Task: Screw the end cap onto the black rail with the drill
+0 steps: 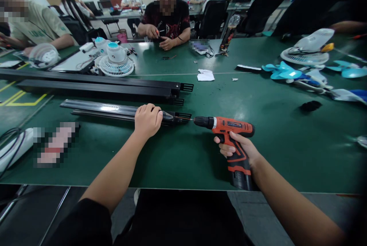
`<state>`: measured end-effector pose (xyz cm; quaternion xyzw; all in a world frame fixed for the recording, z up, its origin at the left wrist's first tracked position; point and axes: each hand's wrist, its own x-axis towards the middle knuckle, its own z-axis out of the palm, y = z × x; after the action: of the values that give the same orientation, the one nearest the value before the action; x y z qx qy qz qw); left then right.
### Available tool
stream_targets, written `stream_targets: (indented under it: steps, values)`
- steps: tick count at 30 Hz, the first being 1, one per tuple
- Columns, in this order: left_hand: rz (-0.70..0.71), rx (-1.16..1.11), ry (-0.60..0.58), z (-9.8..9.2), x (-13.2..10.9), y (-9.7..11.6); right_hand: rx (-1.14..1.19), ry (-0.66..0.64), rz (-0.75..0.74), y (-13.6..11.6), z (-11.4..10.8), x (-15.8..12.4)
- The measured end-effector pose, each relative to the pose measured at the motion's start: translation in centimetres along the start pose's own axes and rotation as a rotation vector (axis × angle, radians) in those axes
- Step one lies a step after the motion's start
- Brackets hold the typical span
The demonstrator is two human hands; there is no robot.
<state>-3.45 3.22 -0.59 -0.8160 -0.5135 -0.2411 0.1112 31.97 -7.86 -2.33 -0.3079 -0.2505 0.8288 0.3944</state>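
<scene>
My right hand (239,148) is wrapped round the grip of an orange and black cordless drill (233,125), a finger near its trigger. The drill points left, and its thin bit meets the slotted end (182,117) of a long glossy black housing (100,107). Over the housing's right part, my left hand (148,121) is closed, holding it down on the table. Whether the bit sits in a screw is too small to tell. Just behind lie two more long black housings (97,88) with similar slotted ends.
White fan parts (116,64) stand at the back left, more fan pieces with blue blades (282,70) at the right. Paper scraps (205,75) lie mid-table. A white cabled device (17,148) is at the near left. A co-worker (166,16) sits opposite, another at the left.
</scene>
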Motion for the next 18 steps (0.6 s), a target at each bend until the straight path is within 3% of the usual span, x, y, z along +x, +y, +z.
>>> stream_targets:
  steps: [18]
  values:
    - [0.005,-0.018,-0.027,-0.19,0.2,0.15,0.017,-0.011,-0.004,-0.05,0.23,-0.03]
